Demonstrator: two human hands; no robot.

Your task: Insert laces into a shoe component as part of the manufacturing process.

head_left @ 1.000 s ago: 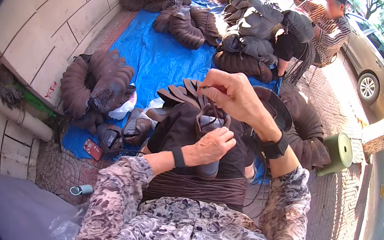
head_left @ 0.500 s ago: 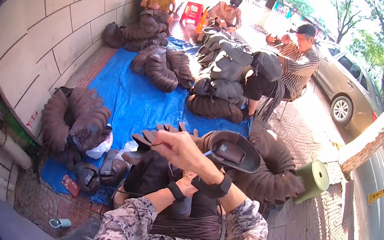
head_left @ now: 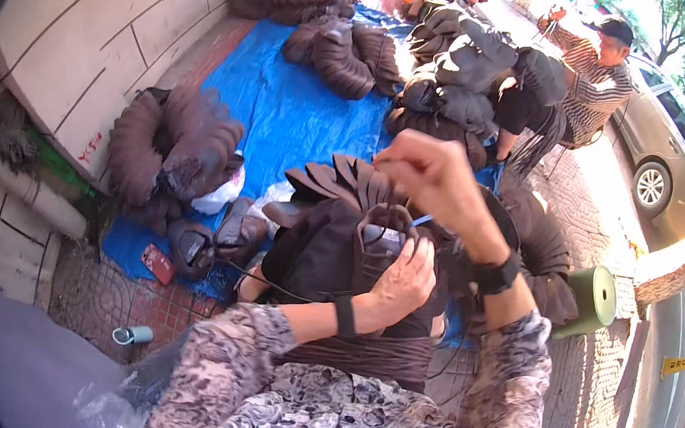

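Note:
A brown shoe upper (head_left: 374,250) with a pale label inside sits over my lap. My left hand (head_left: 405,284) grips it along its right side, fingers closed on the edge. Above and beyond it my right hand (head_left: 432,174) is raised with fingers pinched; what they hold is too small and blurred to make out. Beneath that hand shows a thin blue stick (head_left: 421,220); whether the hand holds it is hidden. Several overlapping brown shoe pieces (head_left: 337,182) fan out just beyond my knees. A bundle of dark brown laces (head_left: 357,351) lies across my lap.
Curved stacks of nested brown uppers (head_left: 167,143) lie on the blue tarp (head_left: 271,128) and by my right side. A green roll (head_left: 588,302) stands right. Nearer left are a red phone (head_left: 158,263) and a pale cup (head_left: 132,335). A co-worker (head_left: 597,79) sits far right.
My right hand has risen away from my left hand, uncovering the shoe upper. My left hand has come out from under the right wrist. The whole view has shifted downward.

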